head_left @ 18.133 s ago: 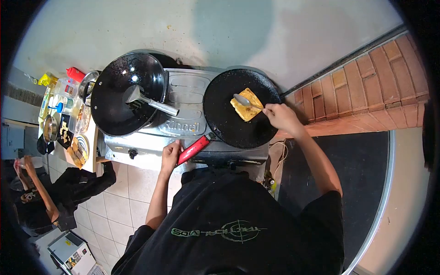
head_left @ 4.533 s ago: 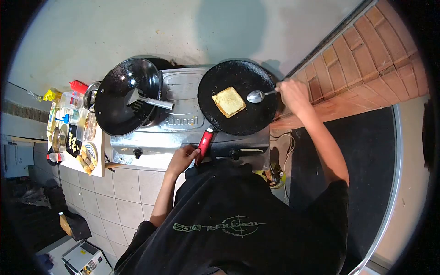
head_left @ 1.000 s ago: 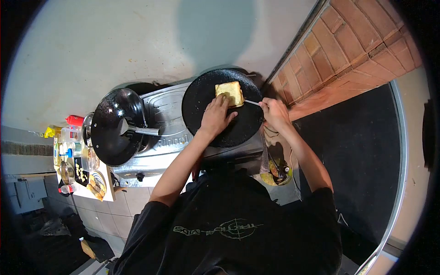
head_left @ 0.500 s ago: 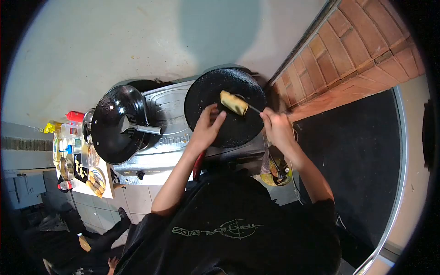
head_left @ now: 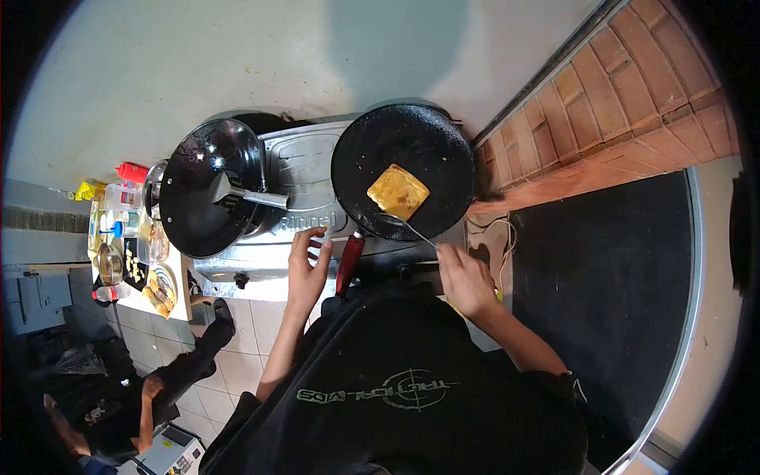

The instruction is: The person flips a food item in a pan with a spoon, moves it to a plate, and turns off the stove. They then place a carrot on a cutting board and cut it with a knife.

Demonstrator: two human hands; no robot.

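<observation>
In the head view a square piece of golden-brown folded flatbread [head_left: 398, 192] lies flat in a round black frying pan [head_left: 356, 150]. My right hand [head_left: 465, 279] grips the handle of a metal spoon [head_left: 418, 233]; its bowl rests low in the pan, at the bread's near edge. To the left of the pan's red handle [head_left: 349, 265] is my left hand [head_left: 310, 265], fingers apart and holding nothing. It does not touch the handle.
A black wok [head_left: 207, 174] with a metal spatula [head_left: 249, 195] in it stands left on the silver gas stove [head_left: 305, 170]. Further left, a side table [head_left: 180, 297] bears bottles, containers and a plate of food [head_left: 161, 293]. Another person [head_left: 119, 404] sits at lower left. A brick wall [head_left: 602, 103] rises at right.
The flatbread went from tipped up on the spoon to flat in the pan. My left hand drew back from the pan toward me; my right hand came lower with the spoon.
</observation>
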